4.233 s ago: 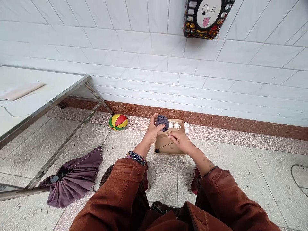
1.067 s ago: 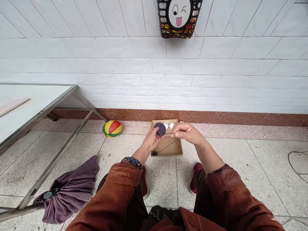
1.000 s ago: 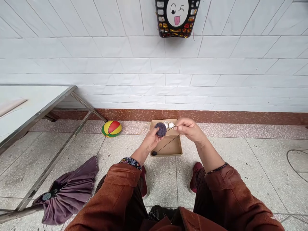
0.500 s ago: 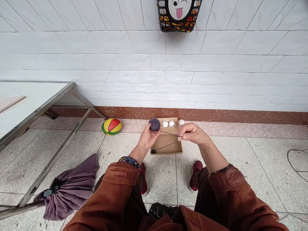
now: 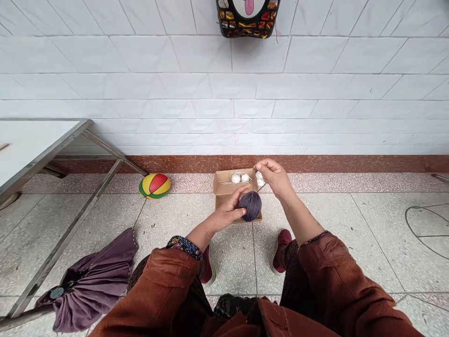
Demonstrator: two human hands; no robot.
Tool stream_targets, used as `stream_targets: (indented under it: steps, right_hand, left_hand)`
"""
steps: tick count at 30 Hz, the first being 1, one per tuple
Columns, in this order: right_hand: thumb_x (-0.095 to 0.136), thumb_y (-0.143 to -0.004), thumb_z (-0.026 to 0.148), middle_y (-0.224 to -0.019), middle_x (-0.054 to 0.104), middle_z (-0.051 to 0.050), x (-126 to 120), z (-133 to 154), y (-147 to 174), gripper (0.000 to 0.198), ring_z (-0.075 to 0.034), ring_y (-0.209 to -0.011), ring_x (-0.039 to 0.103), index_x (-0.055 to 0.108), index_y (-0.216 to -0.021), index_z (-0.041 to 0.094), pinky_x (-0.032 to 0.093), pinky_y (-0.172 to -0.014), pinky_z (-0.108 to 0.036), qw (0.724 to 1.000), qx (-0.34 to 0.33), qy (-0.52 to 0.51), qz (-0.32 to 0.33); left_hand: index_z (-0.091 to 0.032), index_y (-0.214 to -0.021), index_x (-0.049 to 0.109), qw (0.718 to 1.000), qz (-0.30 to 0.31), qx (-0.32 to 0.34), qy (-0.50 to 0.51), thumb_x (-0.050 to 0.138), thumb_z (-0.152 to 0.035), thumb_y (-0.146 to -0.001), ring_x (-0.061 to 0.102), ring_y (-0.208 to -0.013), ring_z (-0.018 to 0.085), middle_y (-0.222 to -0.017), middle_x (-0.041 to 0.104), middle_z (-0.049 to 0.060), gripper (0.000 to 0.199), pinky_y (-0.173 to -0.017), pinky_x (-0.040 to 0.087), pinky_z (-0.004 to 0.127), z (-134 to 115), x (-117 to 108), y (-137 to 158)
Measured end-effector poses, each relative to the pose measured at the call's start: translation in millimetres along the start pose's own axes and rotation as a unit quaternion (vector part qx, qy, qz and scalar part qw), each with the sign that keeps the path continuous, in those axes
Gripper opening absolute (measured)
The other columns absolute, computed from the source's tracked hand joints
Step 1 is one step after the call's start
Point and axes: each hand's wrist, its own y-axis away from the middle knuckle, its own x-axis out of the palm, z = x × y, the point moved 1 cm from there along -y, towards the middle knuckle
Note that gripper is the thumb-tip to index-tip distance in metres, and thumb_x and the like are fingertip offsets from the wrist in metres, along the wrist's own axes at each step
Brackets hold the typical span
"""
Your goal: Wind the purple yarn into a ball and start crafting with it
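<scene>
My left hand (image 5: pixel 227 213) grips a ball of dark purple-grey yarn (image 5: pixel 250 206), its thumb and fingers closed around the left side. Up and to the right, my right hand (image 5: pixel 275 177) pinches the strand of yarn (image 5: pixel 255 180) that runs up from the ball. An open cardboard box (image 5: pixel 221 184) lies on the floor behind the yarn ball, which covers much of its near half. Two small white yarn balls (image 5: pixel 240 178) rest in the box's far part. Another white ball (image 5: pixel 260 179) is partly hidden beside my right hand.
A yellow, red and green ball (image 5: pixel 155 186) sits by the wall. At left stand a metal-framed table (image 5: pixel 45 150) and a folded purple umbrella (image 5: pixel 98 281). A black basket (image 5: pixel 247 29) hangs on the tiled wall. A wire ring (image 5: pixel 426 234) lies at right.
My left hand has carried the yarn ball right and toward me. My right hand has risen, so the strand now runs steeply upward. The whole view has shifted slightly.
</scene>
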Motion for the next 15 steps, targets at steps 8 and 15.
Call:
stream_targets:
  steps: [8, 15]
  right_hand:
    - [0.065, -0.084, 0.048, -0.066, 0.052, 0.003, 15.6, -32.5, 7.1, 0.028, -0.013, -0.062, 0.045, 0.064, -0.078, 0.021, 0.038, -0.061, -0.026, 0.997, 0.043, 0.066, 0.009]
    - [0.055, -0.085, 0.033, -0.071, 0.059, 0.001, 33.9, -49.4, 19.8, 0.019, -0.016, -0.069, 0.053, 0.062, -0.073, 0.020, 0.043, -0.067, -0.027, 0.983, 0.064, 0.100, 0.140]
  left_hand:
    - [-0.031, -0.147, 0.049, 0.991, -0.056, 0.001, 0.125, 0.076, -0.026, -0.076, 0.051, -0.128, 0.030, -0.141, 0.054, 0.010, 0.076, -0.103, 0.045, 0.039, -15.9, 1.0, 6.0]
    - [-0.024, -0.136, 0.055, 0.969, -0.072, -0.030, 0.234, 0.076, -0.025, -0.077, 0.061, -0.118, 0.032, -0.128, 0.063, 0.012, 0.063, -0.096, 0.052, 0.048, -16.2, -8.9, 7.9]
